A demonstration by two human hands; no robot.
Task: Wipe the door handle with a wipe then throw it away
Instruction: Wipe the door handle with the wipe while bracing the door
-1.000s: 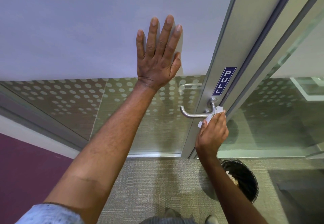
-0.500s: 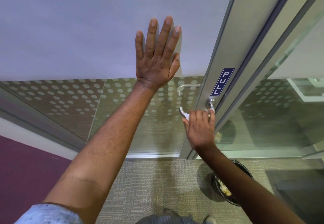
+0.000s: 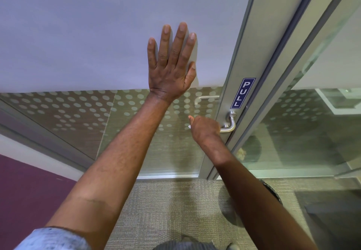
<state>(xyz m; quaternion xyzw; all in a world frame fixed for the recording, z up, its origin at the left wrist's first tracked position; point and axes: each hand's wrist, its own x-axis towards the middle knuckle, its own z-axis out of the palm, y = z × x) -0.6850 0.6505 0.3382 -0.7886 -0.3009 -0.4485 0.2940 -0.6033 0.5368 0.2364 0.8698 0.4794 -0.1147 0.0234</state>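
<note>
This looks like an office, at the glass door of a meeting room. The door (image 3: 117, 34) carries frosted film above and a dotted privacy pattern lower down, set in a slim aluminium frame (image 3: 240, 54) with a blue PULL sign (image 3: 242, 92) just above the steel lever handle (image 3: 229, 124), where a closed hand grips. Below that grip lies grey commercial carpet (image 3: 166, 210), with a plum-coloured wall panel (image 3: 23, 191) far to its left and a black mesh waste bin (image 3: 273, 193) down to its right.
</note>
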